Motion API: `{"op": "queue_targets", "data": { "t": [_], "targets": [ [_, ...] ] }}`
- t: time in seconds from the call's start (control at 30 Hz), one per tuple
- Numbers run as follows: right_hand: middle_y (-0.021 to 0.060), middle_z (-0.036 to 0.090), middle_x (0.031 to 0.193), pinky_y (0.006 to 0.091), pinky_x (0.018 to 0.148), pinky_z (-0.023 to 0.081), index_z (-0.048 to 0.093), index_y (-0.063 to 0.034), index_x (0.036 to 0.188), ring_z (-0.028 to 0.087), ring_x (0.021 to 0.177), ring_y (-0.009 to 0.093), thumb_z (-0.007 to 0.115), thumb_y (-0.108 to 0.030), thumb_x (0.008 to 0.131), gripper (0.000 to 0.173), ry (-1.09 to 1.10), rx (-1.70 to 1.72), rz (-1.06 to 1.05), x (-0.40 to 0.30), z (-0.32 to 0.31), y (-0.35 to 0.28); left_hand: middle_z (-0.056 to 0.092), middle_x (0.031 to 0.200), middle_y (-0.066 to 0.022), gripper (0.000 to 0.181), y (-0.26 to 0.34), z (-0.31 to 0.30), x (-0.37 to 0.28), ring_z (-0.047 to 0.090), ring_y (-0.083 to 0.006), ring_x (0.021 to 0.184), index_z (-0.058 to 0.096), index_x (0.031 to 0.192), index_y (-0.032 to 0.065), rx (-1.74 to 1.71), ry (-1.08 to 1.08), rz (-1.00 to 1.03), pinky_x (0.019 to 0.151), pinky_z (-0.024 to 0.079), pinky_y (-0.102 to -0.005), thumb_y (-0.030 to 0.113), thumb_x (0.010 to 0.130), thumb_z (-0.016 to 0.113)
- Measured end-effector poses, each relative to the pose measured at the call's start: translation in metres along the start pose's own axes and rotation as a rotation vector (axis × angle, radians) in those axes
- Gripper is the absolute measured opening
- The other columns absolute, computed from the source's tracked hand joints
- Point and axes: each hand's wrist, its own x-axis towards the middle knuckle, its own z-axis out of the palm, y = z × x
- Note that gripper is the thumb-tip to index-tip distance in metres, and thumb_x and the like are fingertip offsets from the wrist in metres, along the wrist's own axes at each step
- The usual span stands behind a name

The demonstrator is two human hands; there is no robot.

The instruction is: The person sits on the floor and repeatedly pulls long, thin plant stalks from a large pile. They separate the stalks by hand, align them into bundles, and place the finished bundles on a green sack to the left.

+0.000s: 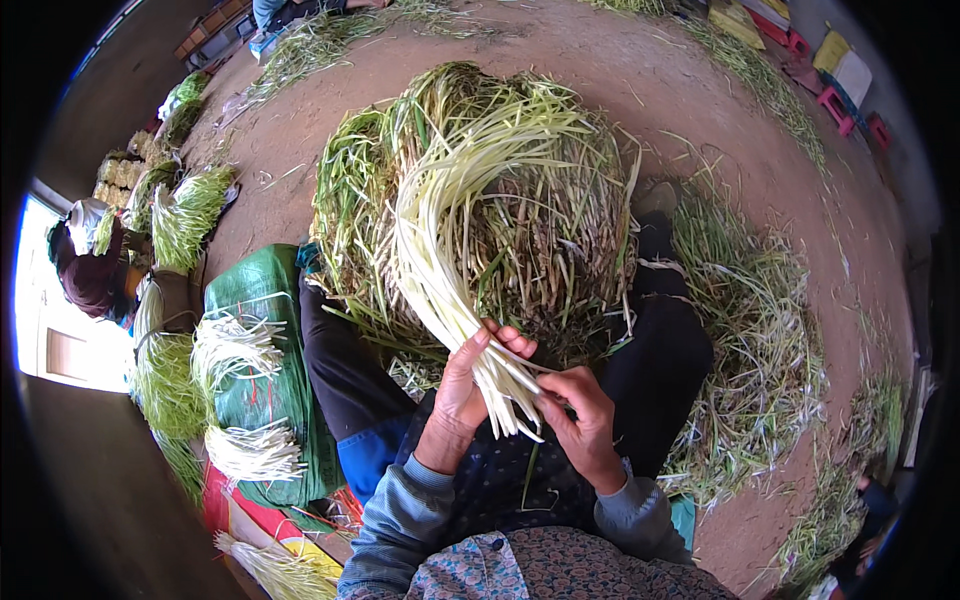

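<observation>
My left hand [469,379] is closed around a bunch of long pale yellow-white stalks [427,255], which look like blanched garlic chives. The white cut ends point down towards my lap, and the leafy tips curve up and right over a large heap of untrimmed stalks [547,247] between my knees. At the lower end of the bunch, my right hand [581,412] pinches a stalk between thumb and fingers. A thin green blade hangs below the bunch, against my dark dotted apron [540,480].
Two white bundles [253,452] lie on a green woven sack [251,281] at my left. Loose leaf waste [757,360] covers the floor at my right. Another person [94,270] sits at far left near bundled greens [191,214]. Pink stools [836,111] stand at upper right.
</observation>
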Motion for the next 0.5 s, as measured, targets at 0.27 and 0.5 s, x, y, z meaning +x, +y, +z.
{"op": "queue_targets", "data": {
  "t": [0.27, 0.5],
  "targets": [
    [0.0100, 0.056, 0.093, 0.0297, 0.064, 0.048, 0.057, -0.0031, 0.086, 0.058, 0.080, 0.025, 0.063, 0.002, 0.069, 0.018, 0.110, -0.204, -0.138, 0.008, 0.000, 0.004, 0.059, 0.094, -0.0103, 0.020, 0.000, 0.008, -0.002, 0.057, -0.0243, 0.093, 0.052, 0.100, 0.0073, -0.003, -0.034, -0.016, 0.094, 0.039, -0.0453, 0.014, 0.082, 0.057],
    [0.0068, 0.055, 0.108, 0.0347, 0.080, 0.044, 0.059, -0.0052, 0.084, 0.052, 0.097, 0.025, 0.067, -0.004, 0.064, 0.022, -0.084, -0.404, -0.327, 0.013, -0.009, -0.001, 0.058, 0.099, -0.0103, 0.022, 0.000, 0.006, -0.004, 0.055, -0.0252, 0.097, 0.051, 0.102, 0.0075, 0.009, -0.009, -0.002, 0.093, 0.040, -0.0441, 0.014, 0.081, 0.056]
  ]
}}
